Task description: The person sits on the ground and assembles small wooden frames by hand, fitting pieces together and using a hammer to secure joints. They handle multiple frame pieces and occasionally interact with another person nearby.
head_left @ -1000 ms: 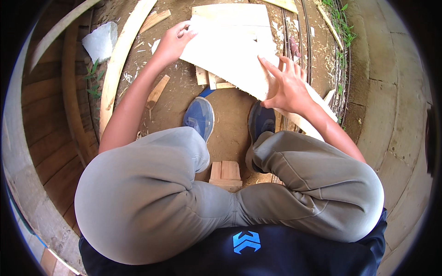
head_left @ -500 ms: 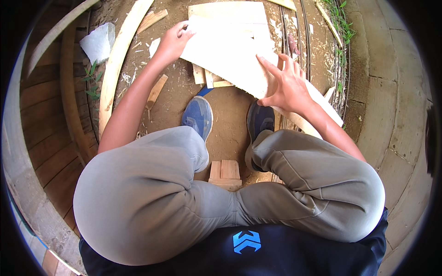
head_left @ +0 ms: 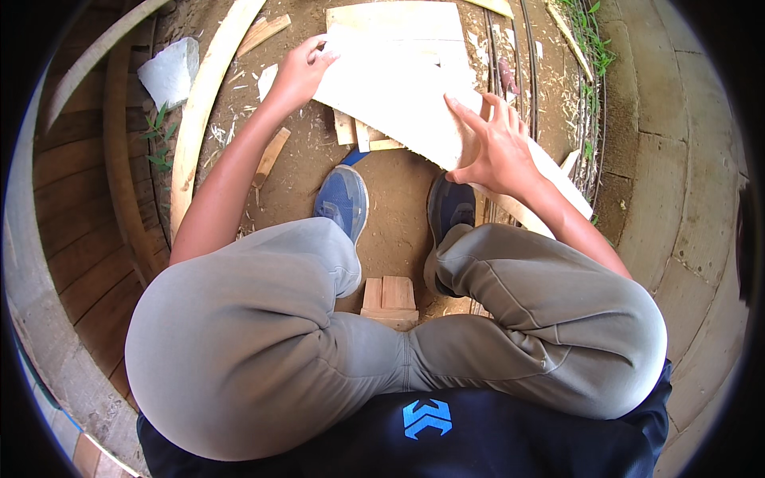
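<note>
A pale, brightly lit wooden board (head_left: pixel 390 92) lies slanted in front of my feet, its surface washed out by the light. My left hand (head_left: pixel 304 73) pinches the board's left edge, thumb on top and fingers curled. At the near right end, my right hand (head_left: pixel 504 151) spans the edge with thumb and fingers spread wide, gripping that end. Under the slanted board, another pale panel (head_left: pixel 398 17) shows at the far side. Short wood blocks (head_left: pixel 344 129) peek out below the near edge.
A small wooden block stool (head_left: pixel 389 301) stands between my legs. Long curved timber (head_left: pixel 191 131) and a grey stone (head_left: pixel 170 73) are to the left. Dark metal rods (head_left: pixel 532 72) run along the right, beside stone paving (head_left: pixel 657 191). Shavings litter the dirt.
</note>
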